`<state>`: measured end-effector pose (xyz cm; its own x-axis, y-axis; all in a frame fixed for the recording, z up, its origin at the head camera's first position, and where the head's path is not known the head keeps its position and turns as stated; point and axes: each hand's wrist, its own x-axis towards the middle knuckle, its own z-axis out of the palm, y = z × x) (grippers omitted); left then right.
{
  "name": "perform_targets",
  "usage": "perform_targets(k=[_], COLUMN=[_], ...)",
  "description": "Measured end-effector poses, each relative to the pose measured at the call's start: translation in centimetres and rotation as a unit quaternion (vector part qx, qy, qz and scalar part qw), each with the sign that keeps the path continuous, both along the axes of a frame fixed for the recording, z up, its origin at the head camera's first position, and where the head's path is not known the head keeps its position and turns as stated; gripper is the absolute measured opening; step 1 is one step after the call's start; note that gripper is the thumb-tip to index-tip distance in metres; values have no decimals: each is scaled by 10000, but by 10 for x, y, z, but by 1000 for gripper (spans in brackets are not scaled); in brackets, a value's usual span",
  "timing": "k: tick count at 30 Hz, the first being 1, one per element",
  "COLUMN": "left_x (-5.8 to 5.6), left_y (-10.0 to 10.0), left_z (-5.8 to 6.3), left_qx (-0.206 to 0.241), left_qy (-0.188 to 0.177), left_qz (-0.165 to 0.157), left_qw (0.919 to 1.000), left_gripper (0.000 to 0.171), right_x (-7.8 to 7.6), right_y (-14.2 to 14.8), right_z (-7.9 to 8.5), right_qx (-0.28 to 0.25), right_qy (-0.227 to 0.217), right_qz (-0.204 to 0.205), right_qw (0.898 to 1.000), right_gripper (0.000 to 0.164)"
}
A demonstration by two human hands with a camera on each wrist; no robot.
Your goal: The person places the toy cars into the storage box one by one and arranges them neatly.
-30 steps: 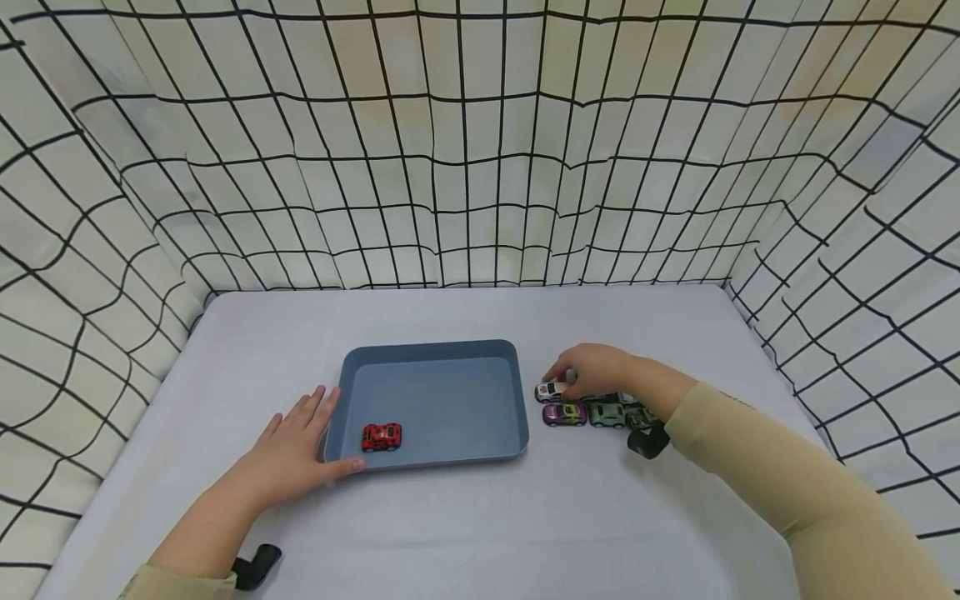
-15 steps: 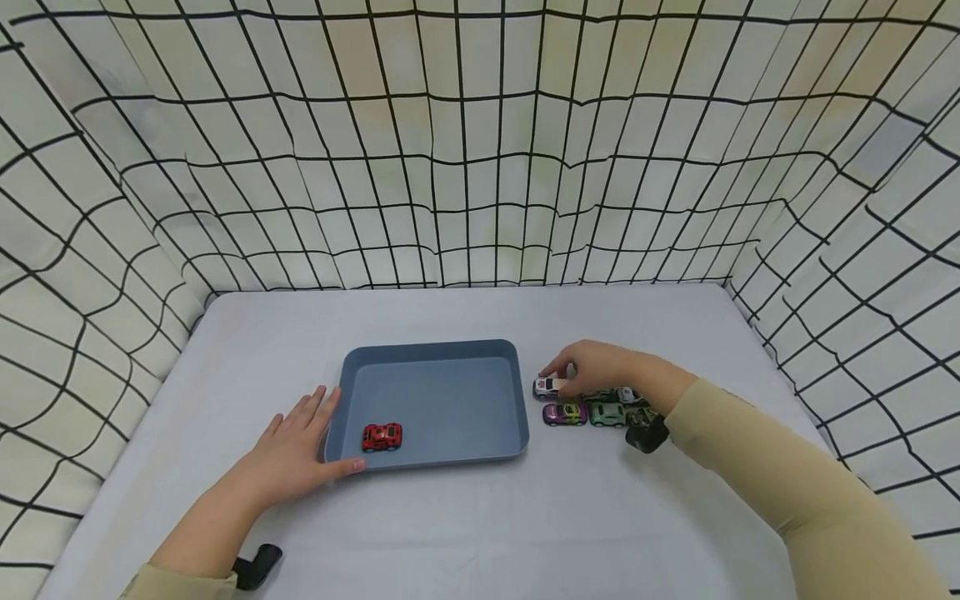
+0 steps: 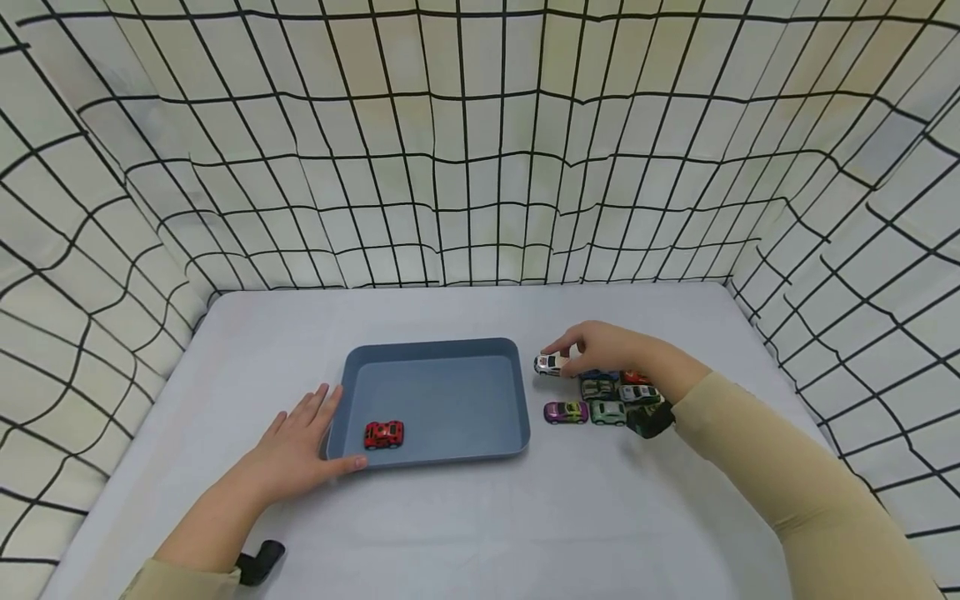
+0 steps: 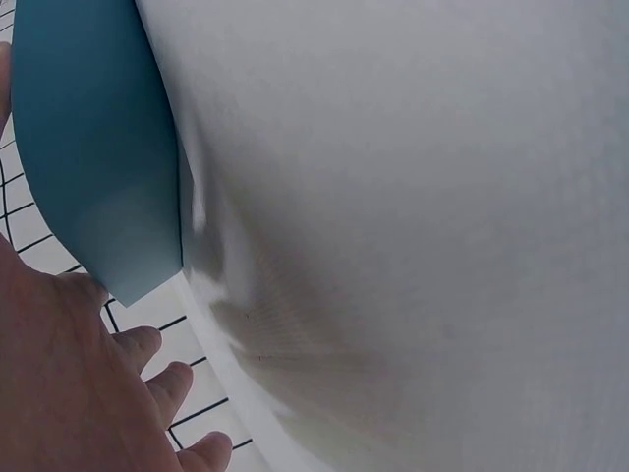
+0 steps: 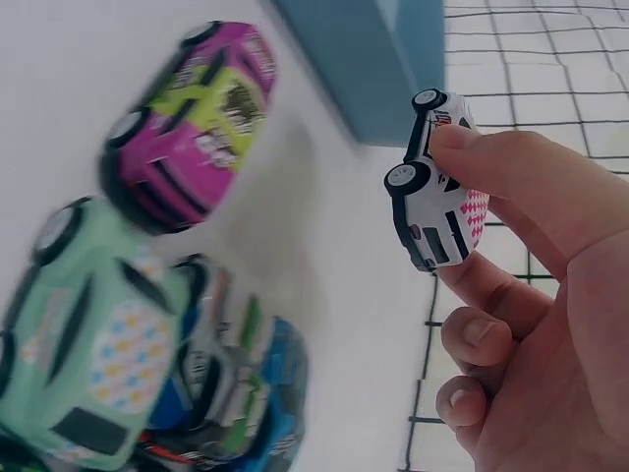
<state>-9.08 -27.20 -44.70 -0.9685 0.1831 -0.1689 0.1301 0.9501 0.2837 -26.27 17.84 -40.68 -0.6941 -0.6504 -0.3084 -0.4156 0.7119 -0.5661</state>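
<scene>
My right hand [image 3: 611, 346] pinches a white toy car [image 3: 550, 364] between thumb and fingers, just right of the blue-grey tray [image 3: 442, 387]. In the right wrist view this white toy car [image 5: 442, 231] shows black wheels and a pink checkered patch, and it is held above the table. My left hand [image 3: 288, 458] lies spread at the tray's left side, its thumb at the front left corner of the rim. A red toy car [image 3: 384, 434] sits inside the tray, toward the front left.
Right of the tray stand a purple toy car [image 3: 566, 412], a mint green toy car [image 3: 607, 412] and several others, such as a white-and-black one [image 3: 639, 394], partly under my right wrist. A white cloth covers the table [image 3: 450, 533]. Black-gridded white walls [image 3: 480, 183] enclose its back and sides.
My right hand has lifted the white toy car up and away from the group, uncovering more of the cars behind. The left hand, tray and red toy car have stayed put.
</scene>
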Motion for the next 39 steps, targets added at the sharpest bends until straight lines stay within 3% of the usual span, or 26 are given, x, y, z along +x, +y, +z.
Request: perform_targets(k=[8,16,25,39], left_x=[-1,-1,-2,-5], left_y=[2,3,2,2], left_z=[1,5,2,-1], left_qx=[-18,-45,-35,-27], left_qy=[42,37,87,2], left_qz=[-20,-52,-88,-15], left_qw=[10000,10000,9999,10000], left_gripper=[125,124,124,126], right_x=[0,-2,-7,-2], right_y=[-15,-43,-88,-166], right_z=[13,13,8,-5], right_qx=[-99,-331,-285,-142], right_qy=[57,25,102,97], right_qz=[-63,269,430,964], right_qw=[9999,9991,9986,9952], right_gripper=[42,40,40,40])
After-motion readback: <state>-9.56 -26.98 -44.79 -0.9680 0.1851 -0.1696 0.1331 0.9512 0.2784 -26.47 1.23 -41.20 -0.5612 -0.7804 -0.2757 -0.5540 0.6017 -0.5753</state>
